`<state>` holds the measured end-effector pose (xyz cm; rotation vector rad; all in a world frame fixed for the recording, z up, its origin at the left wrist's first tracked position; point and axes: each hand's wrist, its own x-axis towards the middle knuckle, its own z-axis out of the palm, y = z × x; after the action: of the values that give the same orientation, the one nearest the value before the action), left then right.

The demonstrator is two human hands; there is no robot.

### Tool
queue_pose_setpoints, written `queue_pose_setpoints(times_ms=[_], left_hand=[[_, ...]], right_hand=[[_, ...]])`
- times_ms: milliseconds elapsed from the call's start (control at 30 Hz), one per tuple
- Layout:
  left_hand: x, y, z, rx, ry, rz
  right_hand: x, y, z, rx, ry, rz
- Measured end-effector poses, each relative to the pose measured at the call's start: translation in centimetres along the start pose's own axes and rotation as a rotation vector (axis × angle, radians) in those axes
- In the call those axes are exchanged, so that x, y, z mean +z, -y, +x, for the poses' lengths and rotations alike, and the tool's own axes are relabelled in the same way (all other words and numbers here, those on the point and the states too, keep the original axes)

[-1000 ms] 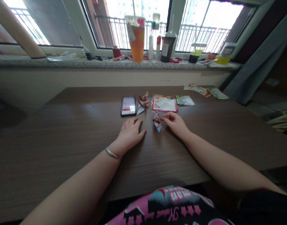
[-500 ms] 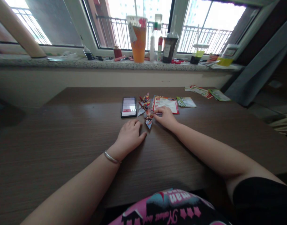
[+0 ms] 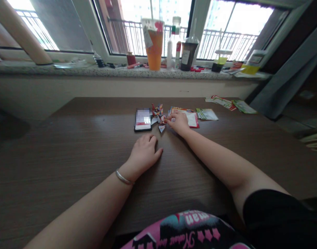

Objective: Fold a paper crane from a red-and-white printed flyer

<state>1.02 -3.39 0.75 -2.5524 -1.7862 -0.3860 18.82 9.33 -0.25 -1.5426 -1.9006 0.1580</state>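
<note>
Near the far edge of a broad, dark brown wood-grain table [image 3: 70, 155] lies a small folded paper [image 3: 162, 120], its printed faces creased into points. The right hand [image 3: 179, 122] has its thumb and fingertips closed on the paper's right end. Taking that paper as the clock's hub, with twelve toward the window, more folded pieces [image 3: 157, 110] lie close by at eleven; whether they touch it, I cannot tell. A phone [image 3: 143, 128] sits at nine, its screen blurred. Printed sheets [image 3: 193, 121] lie at three, partly under the right hand, with green-and-white cards [image 3: 207, 114] past them. The left hand [image 3: 144, 148] rests on the tabletop at seven, holding nothing, thumb spread from loosely curled fingers.

Beyond the table, a low pale wall rises to a speckled stone sill [image 3: 122, 72]. On it stand a tall orange drink [image 3: 155, 53] at twelve, a dark lidded cup [image 3: 188, 55] at one and a yellow container [image 3: 250, 68] at two. Bright windows show a railing [image 3: 131, 38] outside; a grey curtain [image 3: 280, 72] hangs at two.
</note>
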Motion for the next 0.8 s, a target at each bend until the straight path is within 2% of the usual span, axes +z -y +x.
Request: queue_pose_setpoints(times_ms=[267,467,600,800], left_hand=[[-0.1,0.0,0.0,0.011,-0.001,0.013],[0.1,0.0,0.1,0.008,-0.005,0.002],[0.2,0.0,0.1,0.008,-0.001,-0.005],[0.0,-0.1,0.1,-0.003,0.052,0.036]], right_hand=[[0.9,-0.3,0.7,0.039,-0.087,0.022],[1.2,-0.5,0.6,0.036,-0.039,0.003],[1.1,-1.1,0.7,-0.023,0.01,0.004],[0.0,-2.7,-0.2,-0.079,0.072,-0.065]])
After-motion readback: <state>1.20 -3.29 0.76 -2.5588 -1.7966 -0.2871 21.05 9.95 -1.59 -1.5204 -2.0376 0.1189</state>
